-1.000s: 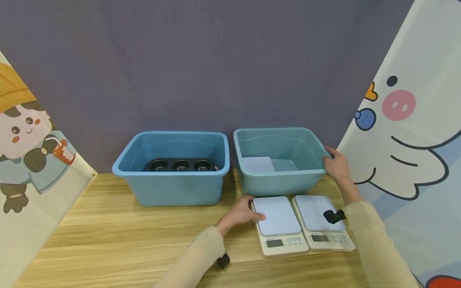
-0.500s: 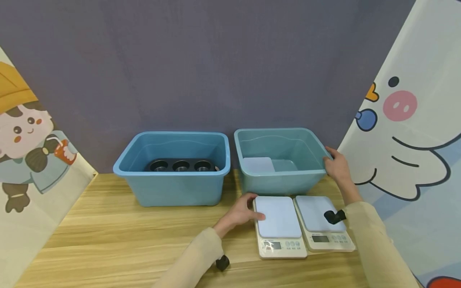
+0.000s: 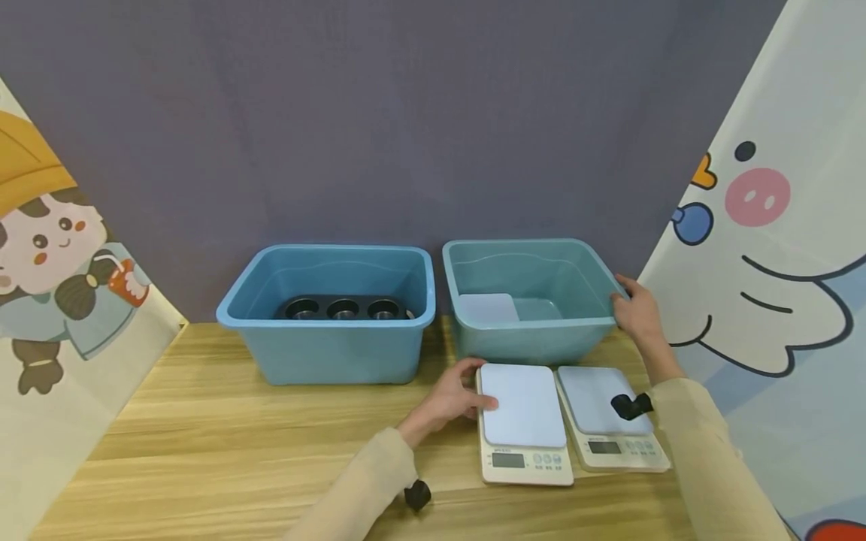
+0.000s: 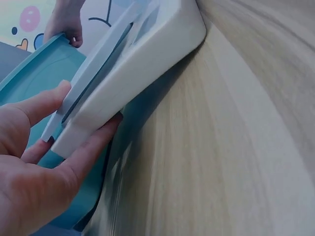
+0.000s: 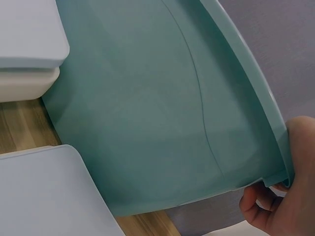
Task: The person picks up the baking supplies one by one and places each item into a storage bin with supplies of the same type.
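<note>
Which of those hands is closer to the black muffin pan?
Left. The left hand grips a scale in front and right of the muffin pan; the right hand is farther right, holding the teal tub.

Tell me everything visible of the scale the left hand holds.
The scale has a cream, plastic-looking body, a pale platform, a dark grey display with no legible reading, and round buttons. Tilted before the teal tub, its far end is raised off the wooden table. The left hand grips its left edge, thumb on top, a finger beneath.
</note>
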{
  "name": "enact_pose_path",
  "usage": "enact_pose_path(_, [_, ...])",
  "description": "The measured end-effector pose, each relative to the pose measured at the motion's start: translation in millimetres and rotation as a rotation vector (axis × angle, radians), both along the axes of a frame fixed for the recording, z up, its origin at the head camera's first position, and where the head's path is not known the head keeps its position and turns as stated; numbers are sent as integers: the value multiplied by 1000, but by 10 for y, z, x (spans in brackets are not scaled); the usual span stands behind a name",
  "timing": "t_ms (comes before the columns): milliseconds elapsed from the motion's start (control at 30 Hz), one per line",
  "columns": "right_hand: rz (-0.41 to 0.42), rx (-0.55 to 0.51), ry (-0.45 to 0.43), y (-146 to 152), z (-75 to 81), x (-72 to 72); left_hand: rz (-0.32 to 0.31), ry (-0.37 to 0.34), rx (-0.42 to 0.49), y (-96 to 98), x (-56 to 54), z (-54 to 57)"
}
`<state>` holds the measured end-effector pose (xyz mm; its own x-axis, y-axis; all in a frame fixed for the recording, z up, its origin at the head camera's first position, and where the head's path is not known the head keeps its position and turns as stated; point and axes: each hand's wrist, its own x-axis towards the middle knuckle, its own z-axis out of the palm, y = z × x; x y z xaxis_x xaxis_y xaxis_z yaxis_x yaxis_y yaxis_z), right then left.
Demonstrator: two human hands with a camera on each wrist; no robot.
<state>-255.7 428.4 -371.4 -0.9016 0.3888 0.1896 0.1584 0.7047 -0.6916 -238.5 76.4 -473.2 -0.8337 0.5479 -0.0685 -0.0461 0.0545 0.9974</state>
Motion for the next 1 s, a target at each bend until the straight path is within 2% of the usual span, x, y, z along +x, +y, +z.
enact_pose_path(67, [0, 1, -3, -4, 5, 2, -2, -32, 37, -6, 12, 11])
enact_pose_path(167, [-2, 2, -7, -6, 9, 6, -3, -33, 64, -18, 27, 28])
enact_pose_path(467, [4, 6, 8, 12, 9, -12, 19, -7, 148, -86, 72, 156])
enact_pose_path(800, [-16, 17, 4, 13, -2, -6, 40, 51, 172, -104, 74, 214])
enact_pose_path(1000, [-14, 18, -1, 4, 14, -14, 36, 68, 205, -134, 64, 369])
